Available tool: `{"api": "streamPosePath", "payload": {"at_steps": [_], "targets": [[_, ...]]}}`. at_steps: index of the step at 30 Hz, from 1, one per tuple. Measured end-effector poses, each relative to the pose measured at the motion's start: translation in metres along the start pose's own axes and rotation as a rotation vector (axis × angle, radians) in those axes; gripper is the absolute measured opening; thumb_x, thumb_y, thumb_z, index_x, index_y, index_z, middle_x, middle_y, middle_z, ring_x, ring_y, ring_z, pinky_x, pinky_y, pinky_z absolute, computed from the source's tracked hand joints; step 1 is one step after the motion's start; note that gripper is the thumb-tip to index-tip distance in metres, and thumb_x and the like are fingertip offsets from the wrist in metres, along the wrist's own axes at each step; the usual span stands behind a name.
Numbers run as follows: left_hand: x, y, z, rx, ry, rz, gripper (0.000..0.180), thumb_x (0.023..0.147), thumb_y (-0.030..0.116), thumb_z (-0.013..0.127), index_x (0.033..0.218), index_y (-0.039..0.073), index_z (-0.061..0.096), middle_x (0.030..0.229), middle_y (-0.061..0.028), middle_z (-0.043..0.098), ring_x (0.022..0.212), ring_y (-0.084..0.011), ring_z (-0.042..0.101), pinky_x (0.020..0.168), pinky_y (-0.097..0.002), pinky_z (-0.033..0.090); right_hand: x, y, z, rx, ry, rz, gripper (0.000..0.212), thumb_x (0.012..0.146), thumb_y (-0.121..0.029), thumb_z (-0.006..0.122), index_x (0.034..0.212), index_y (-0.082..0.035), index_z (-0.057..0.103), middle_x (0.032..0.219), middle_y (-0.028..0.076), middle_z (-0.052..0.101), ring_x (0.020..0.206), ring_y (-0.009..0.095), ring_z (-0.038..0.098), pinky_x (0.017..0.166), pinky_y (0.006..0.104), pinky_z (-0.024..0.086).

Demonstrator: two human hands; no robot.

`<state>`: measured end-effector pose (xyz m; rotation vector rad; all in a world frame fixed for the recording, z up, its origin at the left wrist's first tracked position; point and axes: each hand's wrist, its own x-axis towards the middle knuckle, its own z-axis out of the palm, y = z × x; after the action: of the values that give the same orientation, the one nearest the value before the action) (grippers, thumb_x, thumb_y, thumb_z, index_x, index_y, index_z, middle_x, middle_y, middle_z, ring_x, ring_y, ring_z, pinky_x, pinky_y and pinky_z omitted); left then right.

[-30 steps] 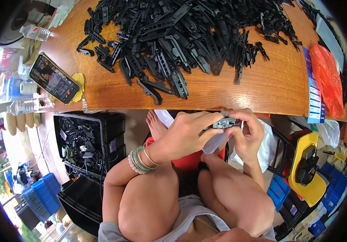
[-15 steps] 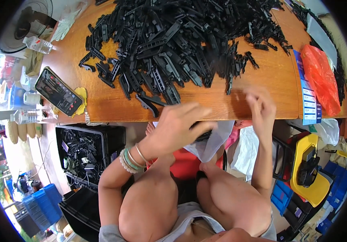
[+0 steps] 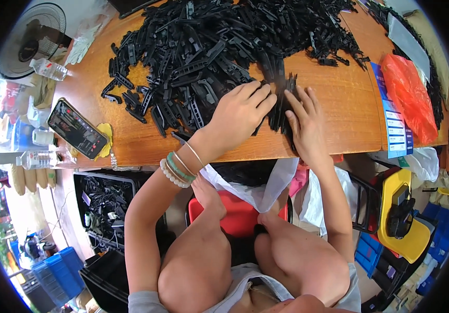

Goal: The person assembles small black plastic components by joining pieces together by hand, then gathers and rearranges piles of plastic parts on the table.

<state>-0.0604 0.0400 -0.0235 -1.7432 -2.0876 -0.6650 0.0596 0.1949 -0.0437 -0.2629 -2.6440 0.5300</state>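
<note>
Black parts (image 3: pixel 279 112) between left hand (image 3: pixel 242 108) and right hand (image 3: pixel 308 125)

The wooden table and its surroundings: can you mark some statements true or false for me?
1. The bare left hand and bare right hand are over the brown wooden table. True.
2. The right hand lies on a red plastic bag. False: it is beside slim black plastic parts.
3. The right wrist wears bracelets. False: the pale beaded bracelet circles the left.
4. A yellow plastic chair stands to the right. True.
</note>
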Motion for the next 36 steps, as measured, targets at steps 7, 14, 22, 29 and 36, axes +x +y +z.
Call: {"api": "streamPosePath", "payload": {"at_steps": [7, 14, 22, 29, 36], "targets": [[0.005, 0.014, -0.018, -0.293, 0.327, -0.293, 0.033, 0.078, -0.006, 0.054, 0.110, 0.001, 0.060, 0.102, -0.0117, 0.064, 0.091, -0.0247, 0.062, 0.080, -0.0299, 0.049, 0.061, 0.091, -0.006, -0.253, 0.303, -0.011, 0.029, 0.084, -0.004, 0.053, 0.111, -0.003, 0.059, 0.118, 0.013, 0.057, 0.111, 0.032, 0.050, 0.096, 0.0412, 0.038], [-0.015, 0.043, -0.052, -1.080, 0.368, -0.940, 0.025, 0.088, 0.003, 0.055, 0.112, -0.002, 0.059, 0.089, -0.0076, 0.064, 0.076, -0.0085, 0.059, 0.066, -0.0210, 0.049, 0.040, 0.079, -0.011, -0.337, 0.127, -0.020, 0.023, 0.079, -0.007, 0.060, 0.102, -0.004, 0.062, 0.101, 0.011, 0.060, 0.096, 0.027, 0.055, 0.089, 0.0382, 0.036], [-0.037, 0.050, -0.043, -1.353, 0.318, -1.041, 0.020, 0.089, 0.009, 0.055, 0.104, -0.003, 0.060, 0.085, -0.0052, 0.062, 0.071, -0.0081, 0.054, 0.067, -0.0209, 0.045, -0.011, 0.021, -0.039, 0.359, 0.244, 0.229, 0.019, 0.074, 0.002, 0.068, 0.092, -0.001, 0.062, 0.083, 0.005, 0.058, 0.075, 0.016, 0.055, 0.064, 0.0264, 0.043], [-0.057, 0.056, -0.036, -1.578, 0.204, -1.043, 0.014, 0.095, 0.011, 0.044, 0.098, 0.000, 0.052, 0.097, -0.0125, 0.062, 0.087, -0.0136, 0.058, 0.072, -0.0266, 0.047, -0.051, -0.048, -0.049, 1.405, -0.162, 0.458, 0.018, 0.080, 0.007, 0.061, 0.097, 0.004, 0.059, 0.091, 0.014, 0.062, 0.068, 0.018, 0.063, 0.061, 0.0260, 0.053], [-0.049, 0.079, -0.035, -1.362, -0.117, -1.040, 0.017, 0.089, 0.014, 0.058, 0.086, -0.002, 0.060, 0.076, -0.0012, 0.062, 0.065, -0.0036, 0.054, 0.056, -0.0185, 0.045, -0.058, -0.059, -0.046, 1.086, -0.269, 0.115, 0.018, 0.073, 0.006, 0.066, 0.089, 0.001, 0.069, 0.085, 0.012, 0.064, 0.076, 0.018, 0.060, 0.064, 0.0258, 0.048]]}}
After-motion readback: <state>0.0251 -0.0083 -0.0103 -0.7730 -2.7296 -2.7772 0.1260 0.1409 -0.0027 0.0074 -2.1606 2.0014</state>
